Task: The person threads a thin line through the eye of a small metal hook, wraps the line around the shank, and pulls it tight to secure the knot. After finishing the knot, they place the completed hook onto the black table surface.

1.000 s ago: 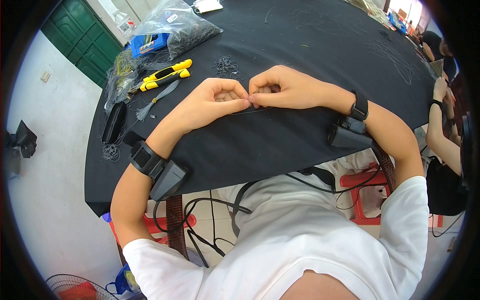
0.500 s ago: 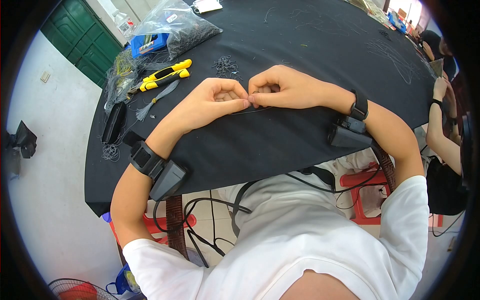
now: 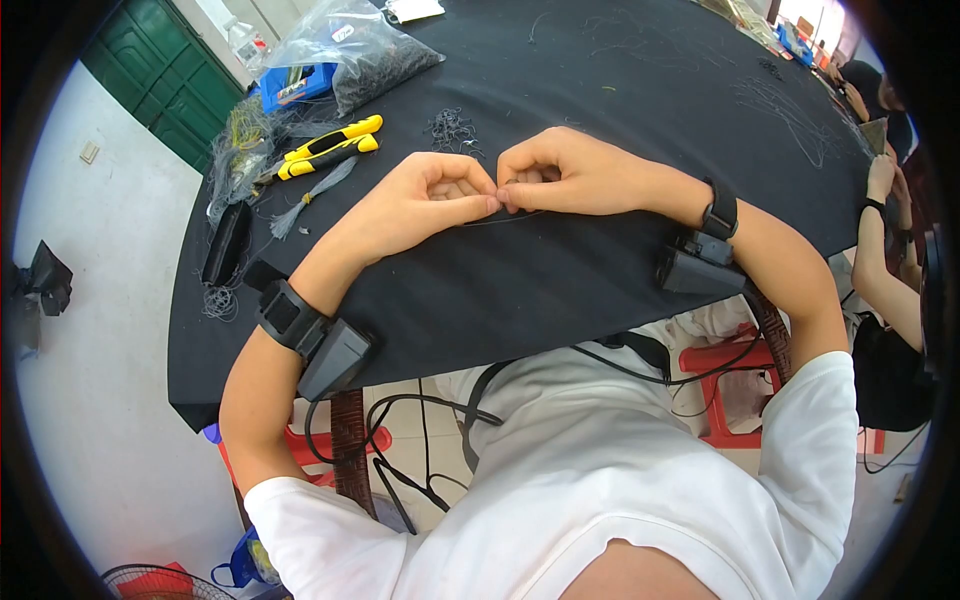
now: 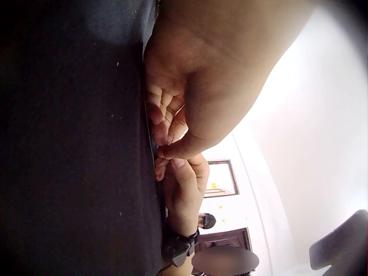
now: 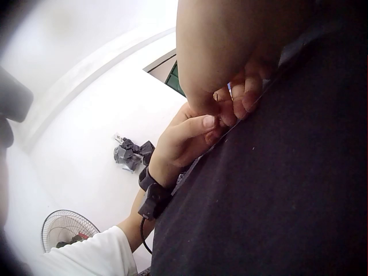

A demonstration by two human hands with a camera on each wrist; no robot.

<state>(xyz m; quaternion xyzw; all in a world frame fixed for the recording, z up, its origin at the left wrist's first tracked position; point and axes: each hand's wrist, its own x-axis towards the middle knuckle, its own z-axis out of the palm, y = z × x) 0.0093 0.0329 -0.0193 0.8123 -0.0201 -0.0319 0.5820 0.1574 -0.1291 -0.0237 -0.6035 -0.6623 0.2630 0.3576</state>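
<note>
Just above the black cloth, both hands meet fingertip to fingertip in the head view. My left hand (image 3: 405,208) pinches a thin grey line (image 3: 500,222) between thumb and forefinger. Touching it from the other side, my right hand (image 3: 585,178) pinches at the same spot, its other fingers curled in. A length of the line shows below the fingertips. In the right wrist view a tiny dark curved piece (image 5: 217,98) shows by the right fingers; the pinch itself is mostly hidden. A small pile of dark, hook-like pieces (image 3: 452,130) lies beyond the left hand.
Yellow-and-black pliers (image 3: 330,148) and a tied grey line bundle (image 3: 310,197) lie to the left. Behind them are tangled lines (image 3: 238,150), a blue box (image 3: 295,88) and a clear bag (image 3: 385,70) of dark pieces. A black case (image 3: 228,245) sits near the left edge.
Both hands keep nearly the same pinch, fingertips together. The view of the table has shifted very slightly; nothing has been picked up or let go.
</note>
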